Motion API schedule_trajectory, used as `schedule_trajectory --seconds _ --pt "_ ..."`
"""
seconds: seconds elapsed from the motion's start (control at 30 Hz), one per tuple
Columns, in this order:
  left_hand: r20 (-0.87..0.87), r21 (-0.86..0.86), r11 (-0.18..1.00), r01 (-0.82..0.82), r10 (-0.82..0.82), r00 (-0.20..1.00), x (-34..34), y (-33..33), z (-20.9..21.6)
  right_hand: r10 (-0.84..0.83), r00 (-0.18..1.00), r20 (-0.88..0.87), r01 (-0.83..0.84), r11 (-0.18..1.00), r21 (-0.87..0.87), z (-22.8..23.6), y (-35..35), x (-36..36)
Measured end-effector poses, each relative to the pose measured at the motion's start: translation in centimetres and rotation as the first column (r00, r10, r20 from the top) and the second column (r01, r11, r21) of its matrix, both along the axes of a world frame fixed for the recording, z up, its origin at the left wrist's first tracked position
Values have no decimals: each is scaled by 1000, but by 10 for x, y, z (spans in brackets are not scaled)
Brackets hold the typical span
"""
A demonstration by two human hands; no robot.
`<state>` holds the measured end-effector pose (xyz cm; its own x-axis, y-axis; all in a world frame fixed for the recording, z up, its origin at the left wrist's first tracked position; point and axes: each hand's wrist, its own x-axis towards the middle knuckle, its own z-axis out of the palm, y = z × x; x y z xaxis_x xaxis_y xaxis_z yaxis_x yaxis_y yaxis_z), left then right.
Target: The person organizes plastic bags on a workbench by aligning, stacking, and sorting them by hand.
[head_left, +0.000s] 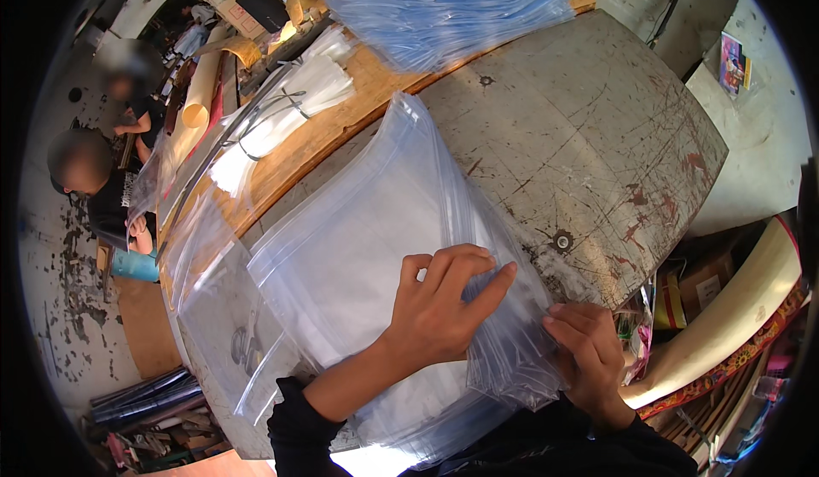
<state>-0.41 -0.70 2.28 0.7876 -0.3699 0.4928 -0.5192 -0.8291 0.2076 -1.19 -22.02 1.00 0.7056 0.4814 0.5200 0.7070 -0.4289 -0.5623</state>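
Note:
A thick stack of clear plastic bags (375, 229) lies on a worn grey metal table (589, 136). My left hand (444, 306) rests on top of the stack near its right edge, fingers curled and pressing on the bags. My right hand (589, 353) pinches the stack's near right corner, with bag edges between thumb and fingers. A single loose clear bag (226, 323) lies flat on the table to the left of the stack.
Another heap of bluish clear bags (444, 8) lies at the table's far edge. White strips (290, 101) and cardboard tubes (200, 93) lie on a wooden board at the left. Two people sit at far left. Rolls and boxes (725, 306) crowd the floor on the right.

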Motion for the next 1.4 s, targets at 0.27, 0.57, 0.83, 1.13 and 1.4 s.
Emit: schedule_trajectory --seconds 0.27,0.57,0.83,1.13,1.4 --pt "-54 22 999 -35 36 998 -4 3 4 -36 999 11 36 998 -48 -5 -2 2" --pt "-216 -400 913 -82 -7 976 -5 8 30 266 768 -583 165 797 581 4 -7 13" --pt "-342 -126 848 -515 451 825 -101 141 99 5 858 -514 94 982 165 18 -10 12" --pt "-190 169 -6 -986 981 -38 -290 242 -32 -69 767 -638 157 984 83 32 -18 41" --pt "-588 -525 -161 -836 778 220 -300 264 -2 14 972 -234 -13 1000 7 88 22 62"
